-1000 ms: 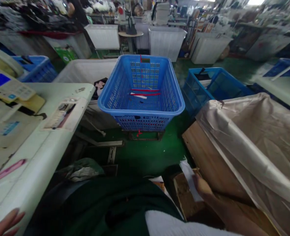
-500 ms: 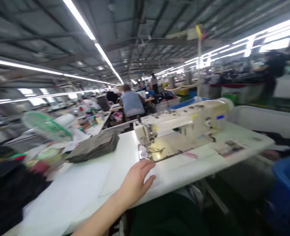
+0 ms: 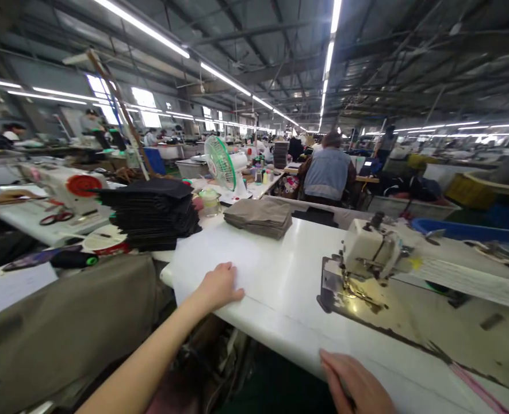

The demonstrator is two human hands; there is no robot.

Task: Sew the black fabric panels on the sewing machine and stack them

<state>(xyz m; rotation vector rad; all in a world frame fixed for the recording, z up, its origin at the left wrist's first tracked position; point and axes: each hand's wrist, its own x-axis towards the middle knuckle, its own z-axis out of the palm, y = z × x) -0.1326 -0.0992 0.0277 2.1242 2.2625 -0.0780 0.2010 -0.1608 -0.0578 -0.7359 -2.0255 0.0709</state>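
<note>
My left hand [image 3: 218, 287] rests palm down on a white sheet [image 3: 211, 247] spread over the sewing table [image 3: 275, 310]; its thumb is apart from the fingers and nothing shows in it. At the table's front edge is my right hand [image 3: 360, 382], fingers stretched forward, partly cut off by the frame. No held thing can be made out there. A sewing machine [image 3: 370, 247] with a lit needle area stands on the right. Tweezers with pink handles [image 3: 474, 382] lie by its plate. Behind the sheet sits a pile of folded grey-brown cloth pieces [image 3: 260, 215].
A tall black cloth stack [image 3: 150, 213] stands left, near a green-white fan [image 3: 222, 164]. Grey-brown fabric [image 3: 73, 322] hangs at lower left. Another sewing machine [image 3: 60, 184] and red-handled scissors [image 3: 56, 217] are further left, beside a co-worker's arm. A person in a blue vest [image 3: 327, 172] sits ahead.
My view has swung left, shifting the machine rightward in it. My left hand has moved from near the needle plate to the white sheet. My right hand has come into view.
</note>
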